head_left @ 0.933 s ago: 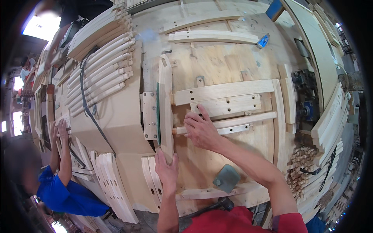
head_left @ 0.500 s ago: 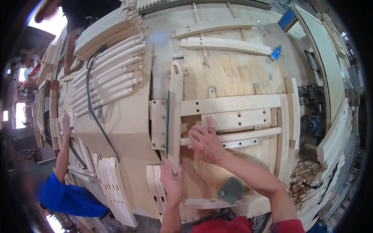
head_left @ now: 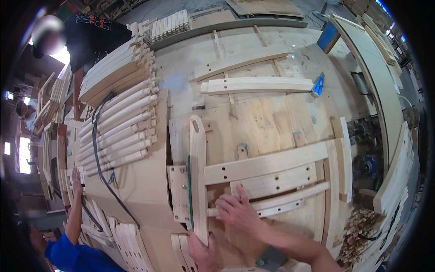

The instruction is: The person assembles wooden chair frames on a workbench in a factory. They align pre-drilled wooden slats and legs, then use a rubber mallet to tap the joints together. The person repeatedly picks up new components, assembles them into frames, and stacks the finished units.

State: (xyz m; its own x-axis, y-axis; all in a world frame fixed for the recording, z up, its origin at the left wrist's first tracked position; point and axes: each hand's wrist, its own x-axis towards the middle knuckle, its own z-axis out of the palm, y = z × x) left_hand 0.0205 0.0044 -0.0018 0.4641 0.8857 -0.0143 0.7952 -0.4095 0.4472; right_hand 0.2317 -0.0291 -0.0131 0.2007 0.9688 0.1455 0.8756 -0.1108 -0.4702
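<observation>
1. Rods (head_left: 120,129): stacked well L of green strip (head_left: 190,192), dark strap (head_left: 97,140) across them.
2. Bolted block (head_left: 179,192): right up against strip's L side.
3. L post (head_left: 198,167): lies flat just R of strip, running along it. If pushed harder at one end, it could skew & joints bind.
4. L hand (head_left: 202,253): nr strip's near end, thumb & fingers closed round post's near end. Tips could get pinched if post slid twd strip.
5. R hand (head_left: 239,215): R of strip, fingers half-curled at thin rail's (head_left: 308,191) L end, index out over drilled board (head_left: 274,181); can't tell if gripping. Rail might twist, prob. from loose hold.
6. Top rail (head_left: 267,162): R of strip, beyond R hand; end meets post, seating unclear. A gap there could leave frame crooked.
7. R post (head_left: 334,181): well R of strip, at rails' far ends; a knock could shift it.
</observation>
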